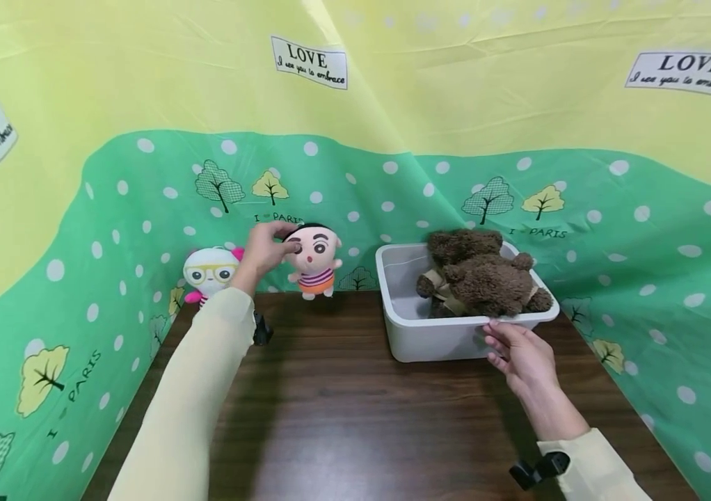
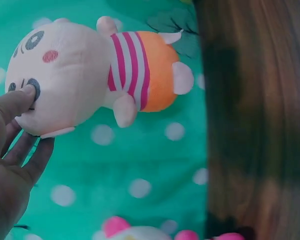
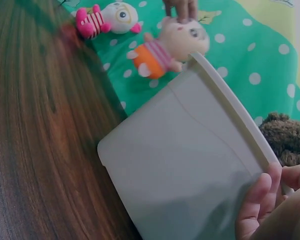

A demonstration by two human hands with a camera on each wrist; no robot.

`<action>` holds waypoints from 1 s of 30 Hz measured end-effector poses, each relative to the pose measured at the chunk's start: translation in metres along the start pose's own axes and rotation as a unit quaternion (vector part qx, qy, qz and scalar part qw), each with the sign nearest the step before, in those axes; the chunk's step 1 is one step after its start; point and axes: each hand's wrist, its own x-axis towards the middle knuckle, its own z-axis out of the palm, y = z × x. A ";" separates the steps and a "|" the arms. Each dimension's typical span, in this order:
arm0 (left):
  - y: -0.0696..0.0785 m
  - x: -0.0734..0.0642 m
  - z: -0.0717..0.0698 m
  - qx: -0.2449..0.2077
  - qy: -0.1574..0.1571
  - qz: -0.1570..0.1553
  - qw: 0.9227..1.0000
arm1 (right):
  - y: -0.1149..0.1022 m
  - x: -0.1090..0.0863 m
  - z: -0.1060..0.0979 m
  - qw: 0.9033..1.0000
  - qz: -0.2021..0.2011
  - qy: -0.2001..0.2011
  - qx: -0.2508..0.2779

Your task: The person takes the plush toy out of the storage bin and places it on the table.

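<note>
My left hand (image 1: 268,252) pinches a plush doll (image 1: 314,259) by the side of its big head, thumb over one eye. The doll wears a pink-striped shirt and orange shorts (image 2: 159,70); in the head view it hangs upright near the back cloth. My right hand (image 1: 527,358) grips the front rim of a light grey plastic bin (image 1: 437,341), thumb at the rim and fingers against the outer wall, as the right wrist view (image 3: 262,200) also shows. Brown curly-furred teddy bears (image 1: 487,282) lie in the bin, toward its right side.
A white and pink plush toy with yellow glasses (image 1: 208,270) stands at the back left, partly behind my left arm. Dark wooden table (image 1: 355,417) lies under everything. A green and yellow printed cloth (image 1: 387,188) walls the back and sides.
</note>
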 end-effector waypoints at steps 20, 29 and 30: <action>-0.074 0.003 0.033 0.033 0.008 -0.029 0.999 | 0.002 0.001 0.002 1.000 -0.008 0.015 -0.011; -0.073 0.009 0.036 0.052 0.007 -0.052 0.997 | 0.000 0.002 0.000 1.000 -0.004 0.019 -0.013; -0.072 0.009 0.037 0.057 0.008 -0.052 0.997 | 0.000 0.002 0.000 1.000 -0.004 0.020 -0.014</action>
